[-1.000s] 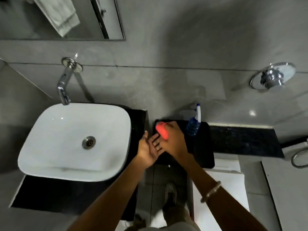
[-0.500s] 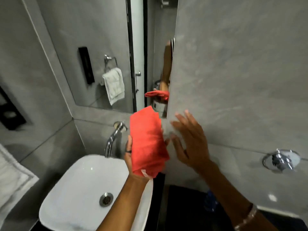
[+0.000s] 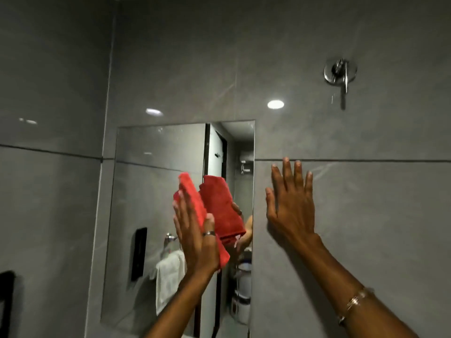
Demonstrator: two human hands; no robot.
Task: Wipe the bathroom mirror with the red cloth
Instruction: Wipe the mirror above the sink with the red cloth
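Left hand (image 3: 195,230) is flat and open-palmed, pressing the folded red cloth (image 3: 192,198) against the mirror (image 3: 156,181), roughly mid-height and right of centre on the glass; fingers extended, no real pinch on the fabric, only the thumb looks hooked at the cloth's right edge. The cloth's reflection sits just right of it in the glass. Right hand (image 3: 290,206) is spread wide, holding nothing, on the grey wall (image 3: 341,215) just right of the mirror's right edge, apparently as a brace; actual contact can't be confirmed. Judgement: wipe is at or near its start, most of the glass uncovered. Risks: cloth is held by palm pressure alone, so easing off mid-stroke could let it slide out and drop. The folded pad is narrow, so strokes could leave unwiped bands, especially in the top corners and along the lower edge. Wall looks glossy, so the bracing hand could slip if weight shifts onto it during a long reach left.
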